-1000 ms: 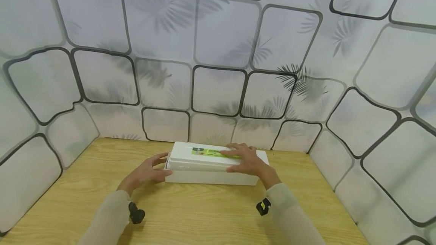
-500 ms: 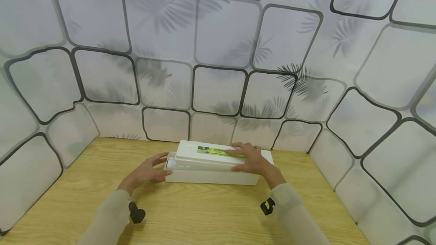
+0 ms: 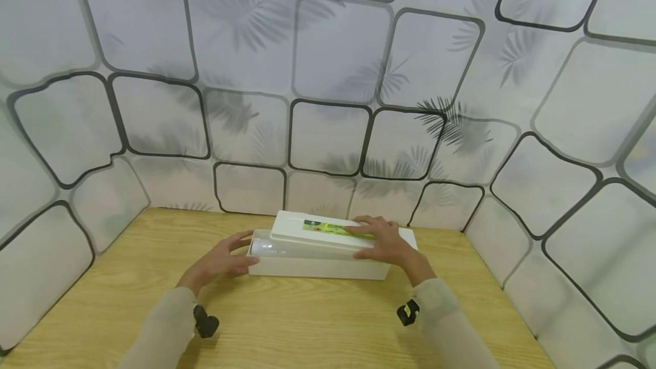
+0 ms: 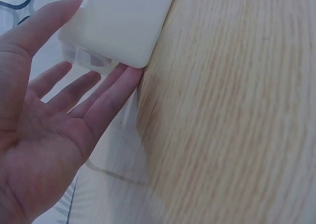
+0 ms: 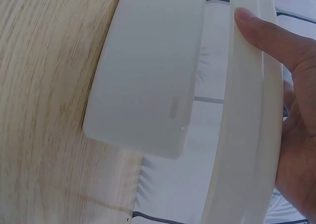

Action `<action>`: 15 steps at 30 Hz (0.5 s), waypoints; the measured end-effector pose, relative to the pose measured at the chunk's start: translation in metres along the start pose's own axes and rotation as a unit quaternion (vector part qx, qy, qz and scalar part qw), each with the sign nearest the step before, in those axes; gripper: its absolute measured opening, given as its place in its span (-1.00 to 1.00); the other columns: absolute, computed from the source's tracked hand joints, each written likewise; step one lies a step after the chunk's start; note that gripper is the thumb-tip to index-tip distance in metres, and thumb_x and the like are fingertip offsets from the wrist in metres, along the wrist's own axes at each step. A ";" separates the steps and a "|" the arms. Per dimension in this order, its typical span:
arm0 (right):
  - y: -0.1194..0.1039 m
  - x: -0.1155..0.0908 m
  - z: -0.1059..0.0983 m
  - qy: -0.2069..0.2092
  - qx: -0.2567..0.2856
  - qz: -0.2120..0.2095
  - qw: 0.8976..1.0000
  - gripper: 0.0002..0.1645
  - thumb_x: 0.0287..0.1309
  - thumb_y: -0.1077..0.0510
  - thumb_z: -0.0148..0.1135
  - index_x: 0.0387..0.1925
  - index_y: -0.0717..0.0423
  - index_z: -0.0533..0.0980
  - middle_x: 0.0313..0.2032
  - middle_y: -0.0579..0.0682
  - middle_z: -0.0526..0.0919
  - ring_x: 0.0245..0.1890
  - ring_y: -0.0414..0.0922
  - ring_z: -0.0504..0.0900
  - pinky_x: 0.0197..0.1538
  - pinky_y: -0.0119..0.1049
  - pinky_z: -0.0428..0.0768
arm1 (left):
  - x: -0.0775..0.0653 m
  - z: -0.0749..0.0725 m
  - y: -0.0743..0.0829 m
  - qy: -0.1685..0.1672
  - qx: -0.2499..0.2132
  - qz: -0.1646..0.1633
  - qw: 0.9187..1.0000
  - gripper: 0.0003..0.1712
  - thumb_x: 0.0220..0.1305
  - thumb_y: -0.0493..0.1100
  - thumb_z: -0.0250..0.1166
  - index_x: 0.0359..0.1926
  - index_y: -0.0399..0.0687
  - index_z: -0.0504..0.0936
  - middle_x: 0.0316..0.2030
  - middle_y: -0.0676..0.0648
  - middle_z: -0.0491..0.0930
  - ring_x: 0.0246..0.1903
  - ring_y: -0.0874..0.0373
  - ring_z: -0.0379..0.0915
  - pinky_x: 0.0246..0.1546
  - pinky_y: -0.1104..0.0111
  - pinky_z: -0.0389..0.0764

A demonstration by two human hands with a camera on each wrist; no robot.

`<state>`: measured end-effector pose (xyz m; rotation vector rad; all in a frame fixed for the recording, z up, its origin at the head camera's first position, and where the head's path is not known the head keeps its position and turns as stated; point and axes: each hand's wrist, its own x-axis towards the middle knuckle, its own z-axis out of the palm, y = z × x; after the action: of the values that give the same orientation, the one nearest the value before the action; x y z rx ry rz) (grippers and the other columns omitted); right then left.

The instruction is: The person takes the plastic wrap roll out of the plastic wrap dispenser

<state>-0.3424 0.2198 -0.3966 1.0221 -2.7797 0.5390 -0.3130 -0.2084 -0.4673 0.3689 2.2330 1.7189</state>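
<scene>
A long white box (image 3: 318, 267) lies on the wooden table. Its white lid (image 3: 302, 233), which has a yellow-green label (image 3: 318, 225), is off to the right of it and tilted, the near left corner above the base. At the uncovered left end a glossy whitish roll (image 3: 269, 248) shows inside. My right hand (image 3: 385, 242) grips the lid across its width; the right wrist view shows the thumb (image 5: 256, 28) on the lid's edge, with a gap between lid and base. My left hand (image 3: 220, 258) rests against the left end, thumb at the front corner, fingers nearly straight.
A pale wall covering (image 3: 333, 73) with rounded outlines and leaf prints encloses the table (image 3: 287, 323) at the back and both sides. Small black devices sit on both wrists, the left one (image 3: 206, 322) and the right one (image 3: 408, 312).
My right hand has slid the lid to the right, so more of the roll at the left end shows. The left hand and the base have stayed in place.
</scene>
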 end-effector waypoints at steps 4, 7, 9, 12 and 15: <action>0.007 -0.003 0.001 0.008 -0.004 -0.007 1.000 -0.23 0.09 -0.11 0.54 0.35 -0.13 0.55 0.40 0.16 0.50 0.26 0.27 0.48 0.16 0.41 0.26 | 0.001 0.000 0.001 0.001 0.002 -0.002 1.000 0.07 0.37 -0.08 0.41 0.65 -0.17 -0.07 0.57 -0.52 -0.03 0.30 -0.32 0.49 0.14 0.07 0.71; 0.008 -0.007 0.000 0.009 -0.001 -0.004 1.000 -0.23 0.09 -0.10 0.54 0.35 -0.11 0.55 0.40 0.17 0.50 0.26 0.28 0.48 0.15 0.42 0.25 | 0.001 0.000 0.001 0.000 0.000 -0.002 1.000 0.08 0.37 -0.09 0.42 0.65 -0.17 -0.07 0.57 -0.52 -0.04 0.29 -0.32 0.50 0.13 0.07 0.71; 0.008 -0.009 -0.002 0.010 0.007 -0.002 1.000 -0.23 0.08 -0.09 0.55 0.35 -0.09 0.55 0.39 0.19 0.50 0.26 0.29 0.47 0.15 0.42 0.24 | 0.000 0.000 0.000 -0.001 -0.003 -0.001 1.000 0.08 0.37 -0.10 0.42 0.65 -0.18 -0.08 0.57 -0.52 -0.04 0.28 -0.31 0.51 0.13 0.07 0.71; 0.009 -0.012 -0.004 0.014 0.015 -0.003 1.000 -0.23 0.08 -0.08 0.55 0.35 -0.07 0.55 0.39 0.20 0.50 0.25 0.30 0.47 0.13 0.41 0.23 | 0.000 0.000 0.000 -0.002 -0.007 0.000 1.000 0.07 0.38 -0.10 0.41 0.65 -0.18 -0.08 0.57 -0.52 -0.05 0.28 -0.30 0.51 0.13 0.07 0.71; 0.011 -0.014 -0.006 0.018 0.014 -0.002 1.000 -0.23 0.09 -0.09 0.55 0.35 -0.07 0.55 0.39 0.20 0.50 0.25 0.30 0.48 0.14 0.42 0.24 | 0.001 0.000 -0.001 -0.004 -0.011 0.001 1.000 0.07 0.38 -0.11 0.41 0.65 -0.17 -0.08 0.57 -0.52 -0.05 0.28 -0.29 0.52 0.13 0.07 0.71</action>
<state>-0.3393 0.2380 -0.3978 1.0131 -2.7455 0.5911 -0.3136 -0.2089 -0.4682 0.3720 2.2078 1.7378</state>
